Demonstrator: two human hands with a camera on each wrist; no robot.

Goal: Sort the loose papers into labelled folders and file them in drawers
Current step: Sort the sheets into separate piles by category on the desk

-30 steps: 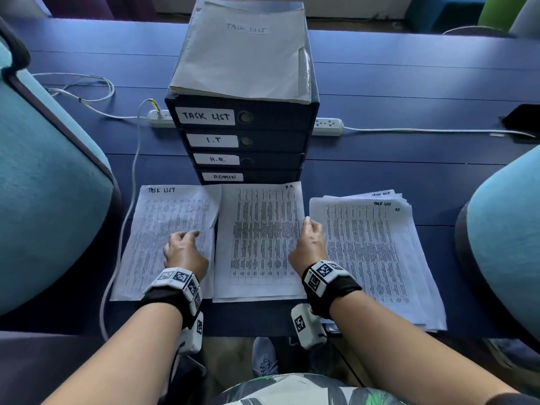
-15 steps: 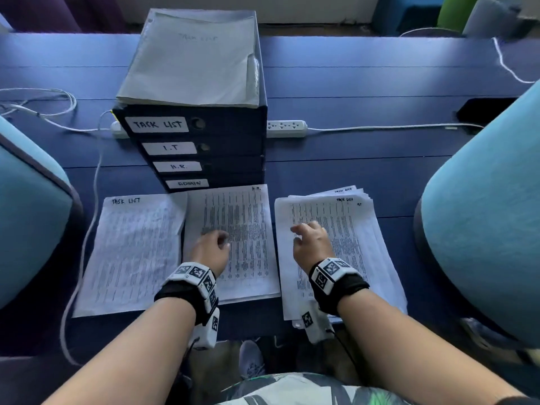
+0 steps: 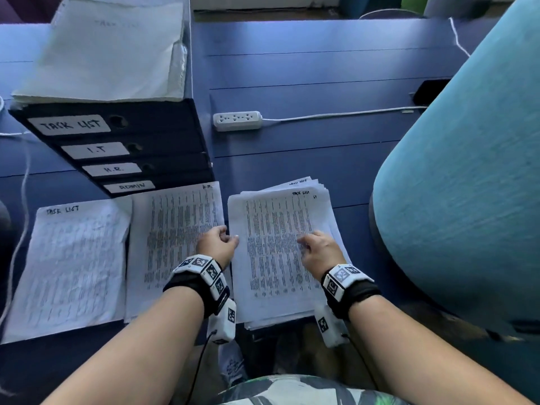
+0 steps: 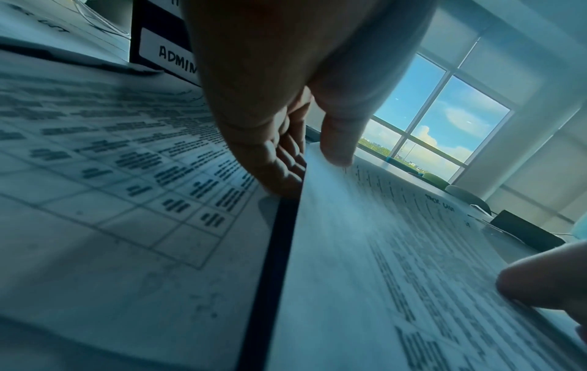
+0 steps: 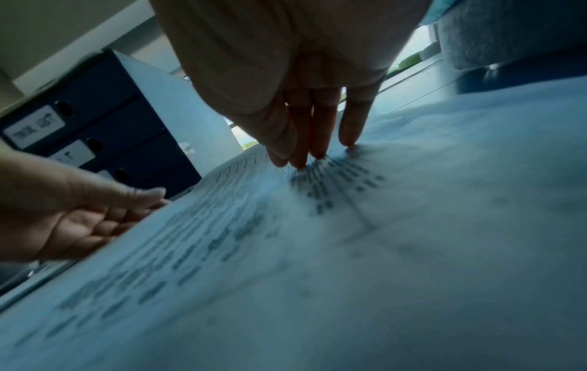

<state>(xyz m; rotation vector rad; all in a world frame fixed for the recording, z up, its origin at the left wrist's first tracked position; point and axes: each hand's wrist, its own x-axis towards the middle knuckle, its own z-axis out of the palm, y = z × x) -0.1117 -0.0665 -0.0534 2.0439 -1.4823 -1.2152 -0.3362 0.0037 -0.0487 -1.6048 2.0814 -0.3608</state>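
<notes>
Sorting is barely begun: two headed sheets (image 3: 73, 264) lie at the table's near edge, while left hand (image 3: 217, 244) pinches the unsorted stack's (image 3: 277, 258) left edge and right hand (image 3: 320, 252) presses straight fingers (image 5: 352, 130) atop it; drawers (image 3: 122, 150) unopened.

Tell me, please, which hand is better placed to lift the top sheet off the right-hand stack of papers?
Left. The left hand already pinches the top sheet's near left edge, thumb above and fingers beneath. The right hand only rests straight fingertips on the sheet's face, better suited to steadying the stack.
</notes>
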